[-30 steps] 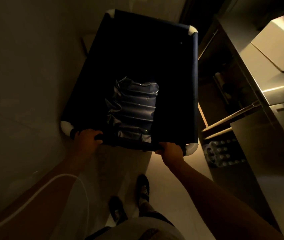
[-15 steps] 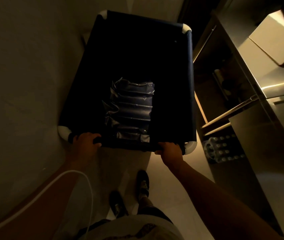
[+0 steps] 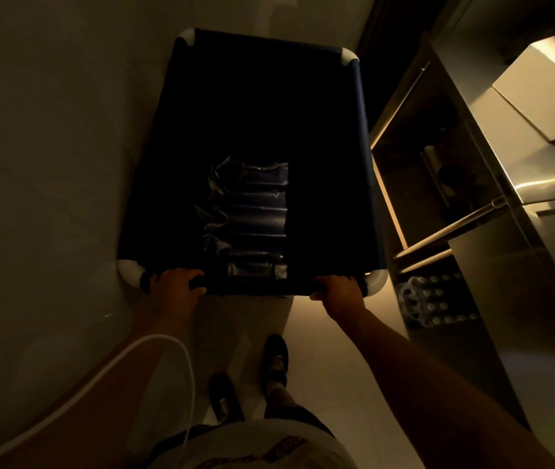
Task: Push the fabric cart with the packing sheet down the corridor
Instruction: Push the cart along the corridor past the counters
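A dark fabric cart (image 3: 362,157) with white rounded corners stands in front of me in a dim corridor. Inside it, against the near wall, lies a ribbed inflated packing sheet (image 3: 252,214). My left hand (image 3: 176,282) is wrapped around the near handle bar at its left end. My right hand (image 3: 338,289) grips the same bar at its right end. My two feet show on the floor below the bar.
A plain wall (image 3: 49,164) runs close along the cart's left side. On the right stands a steel counter (image 3: 506,170) with an open shelf under it, a pale box (image 3: 550,93) on top and a pack of bottles (image 3: 435,299) on the floor.
The cart has straightened out and now points more squarely ahead, with its far end swung to the right. Both hands keep their hold on the bar, and my feet have stepped forward.
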